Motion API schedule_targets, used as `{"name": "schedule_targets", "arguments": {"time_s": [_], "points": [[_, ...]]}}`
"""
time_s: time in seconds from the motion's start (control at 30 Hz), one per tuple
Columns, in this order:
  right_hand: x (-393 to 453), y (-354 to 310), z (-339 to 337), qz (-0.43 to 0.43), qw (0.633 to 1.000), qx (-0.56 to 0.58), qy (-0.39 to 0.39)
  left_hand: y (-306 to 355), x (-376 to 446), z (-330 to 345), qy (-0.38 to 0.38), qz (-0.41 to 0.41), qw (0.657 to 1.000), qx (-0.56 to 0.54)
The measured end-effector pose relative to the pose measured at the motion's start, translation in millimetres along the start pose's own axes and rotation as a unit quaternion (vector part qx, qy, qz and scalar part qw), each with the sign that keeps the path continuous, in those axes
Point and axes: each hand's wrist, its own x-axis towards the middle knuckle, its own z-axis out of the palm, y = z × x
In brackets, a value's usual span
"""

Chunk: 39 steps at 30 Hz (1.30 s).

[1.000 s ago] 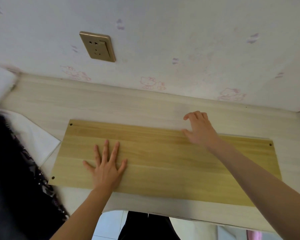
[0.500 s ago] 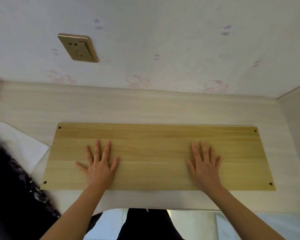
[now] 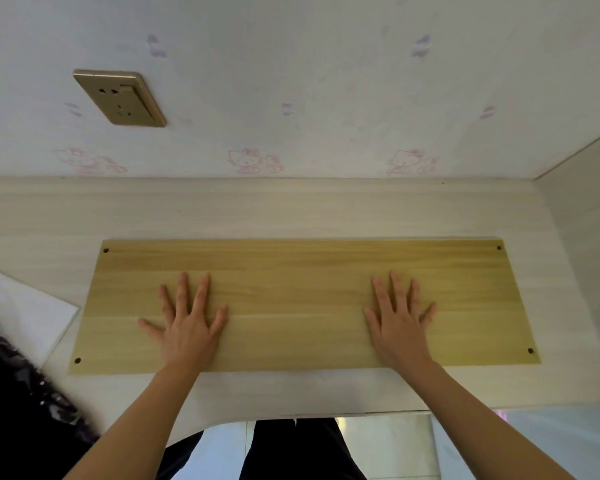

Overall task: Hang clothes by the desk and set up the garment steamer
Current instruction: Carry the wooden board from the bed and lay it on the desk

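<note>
Board (image 3: 302, 306), yellow wood-grain, one hole in each corner, lies flat on pale surface (image 3: 291, 213) near its front edge. Left hand (image 3: 187, 323) and right hand (image 3: 400, 323): both flat, fingers spread, palms pressed on board. Gold socket (image 3: 120, 98) on wall behind. White sheet (image 3: 21, 313) and dark garment (image 3: 18, 410) at left.
</note>
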Motion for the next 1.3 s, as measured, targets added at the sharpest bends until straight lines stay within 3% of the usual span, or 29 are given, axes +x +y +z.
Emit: {"name": "schedule_targets", "arguments": {"time_s": [0.77,1.3], "points": [[3.2,1.5,-8.7,-0.017,0.998,-0.035,-0.045,30.0,-28.9,2.5,0.005,-0.024,1.0,-0.009],[-87.5,-13.3,-7.9,-0.103,0.991,-0.017,-0.085,69.3,-123.6,19.5,-0.057,0.111,0.992,0.026]]}}
